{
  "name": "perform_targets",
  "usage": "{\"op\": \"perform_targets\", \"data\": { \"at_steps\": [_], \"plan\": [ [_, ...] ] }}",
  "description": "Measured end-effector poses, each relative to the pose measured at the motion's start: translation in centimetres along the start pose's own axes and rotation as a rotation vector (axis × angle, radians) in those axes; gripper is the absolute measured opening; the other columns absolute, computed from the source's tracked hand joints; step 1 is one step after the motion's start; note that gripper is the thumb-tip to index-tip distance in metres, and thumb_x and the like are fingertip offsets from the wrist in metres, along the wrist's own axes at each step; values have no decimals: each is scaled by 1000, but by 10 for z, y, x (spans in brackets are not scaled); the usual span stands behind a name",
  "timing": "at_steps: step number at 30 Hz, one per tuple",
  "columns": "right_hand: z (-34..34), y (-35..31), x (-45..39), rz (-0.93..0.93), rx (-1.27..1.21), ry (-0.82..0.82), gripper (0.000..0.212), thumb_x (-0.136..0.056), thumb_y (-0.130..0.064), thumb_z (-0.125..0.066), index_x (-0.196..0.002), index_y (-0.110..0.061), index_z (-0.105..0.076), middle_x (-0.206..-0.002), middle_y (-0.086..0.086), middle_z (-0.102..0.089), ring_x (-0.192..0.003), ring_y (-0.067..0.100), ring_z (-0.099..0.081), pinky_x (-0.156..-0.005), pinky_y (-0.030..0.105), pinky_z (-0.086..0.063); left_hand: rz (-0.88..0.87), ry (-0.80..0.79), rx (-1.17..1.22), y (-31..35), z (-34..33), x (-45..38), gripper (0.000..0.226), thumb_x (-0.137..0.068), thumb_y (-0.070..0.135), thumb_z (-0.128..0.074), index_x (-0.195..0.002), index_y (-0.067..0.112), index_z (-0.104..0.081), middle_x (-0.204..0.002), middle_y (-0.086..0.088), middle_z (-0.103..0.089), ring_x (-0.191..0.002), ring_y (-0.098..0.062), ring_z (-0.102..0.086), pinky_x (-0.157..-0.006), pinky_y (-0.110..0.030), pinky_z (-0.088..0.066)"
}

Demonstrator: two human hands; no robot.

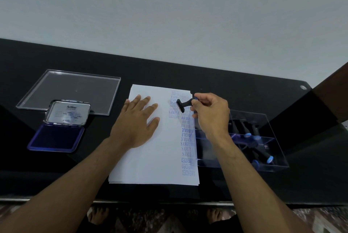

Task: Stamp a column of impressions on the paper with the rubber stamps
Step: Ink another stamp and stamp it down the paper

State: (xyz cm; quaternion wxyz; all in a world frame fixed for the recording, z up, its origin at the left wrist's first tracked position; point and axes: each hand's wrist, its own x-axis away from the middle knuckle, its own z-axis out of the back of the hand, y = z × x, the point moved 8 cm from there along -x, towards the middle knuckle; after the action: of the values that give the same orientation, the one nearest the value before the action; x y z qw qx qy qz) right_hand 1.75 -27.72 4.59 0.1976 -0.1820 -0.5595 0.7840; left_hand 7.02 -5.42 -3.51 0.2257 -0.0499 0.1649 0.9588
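Now the left hand [136,121] lies flat on the paper [150,157], fingers straight and spread, pressing it down on the black table [188,76]. The right hand [211,114] is off to the right of it, fingers curled round the handle of a black stamp [181,105]. The stamp is tipped on its side over the far part of the paper, and it looks lifted a little, though that is hard to tell. Blue words run in a column [186,138] down the right side of the paper. To the left sits an open ink pad [56,137] with its lid up, and a clear lid [75,89] lies just behind it. On the right, a clear box [263,138] holds more stamps [250,134].
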Motion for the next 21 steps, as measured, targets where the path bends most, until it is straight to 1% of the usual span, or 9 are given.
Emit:
{"op": "perform_targets", "data": {
  "at_steps": [10,16,21],
  "plan": [
    [-1,0,-1,10,35,-16,17,-88,-7,-71,-103,-15,-74,-83,-3,-74,-72,9,-72,-65,35,-62,2,-9,-11,-1,-1,0,72,-94,65,-18,-152,30,-43,-165,0,-29,-155,-23,-14,-125,-52,-12],
    [-1,-2,0,18,47,-17,15,-89,-9,-71,-102,-16,-73,-82,-4,-73,-71,8,-72,-66,37,-62,10,-34,-4,1,2,-1,78,-90,67,-13,-152,29,-42,-165,0,-27,-155,-24,-13,-125,-52,-10],
    [-3,-5,4,29,42,-25,17,-87,-10,-72,-102,-18,-74,-82,-6,-74,-72,8,-72,-71,41,-62,21,-53,24,4,9,-1,72,-92,63,-23,-153,28,-40,-165,-2,-26,-155,-24,-13,-126,-51,-8]
  ]
}}
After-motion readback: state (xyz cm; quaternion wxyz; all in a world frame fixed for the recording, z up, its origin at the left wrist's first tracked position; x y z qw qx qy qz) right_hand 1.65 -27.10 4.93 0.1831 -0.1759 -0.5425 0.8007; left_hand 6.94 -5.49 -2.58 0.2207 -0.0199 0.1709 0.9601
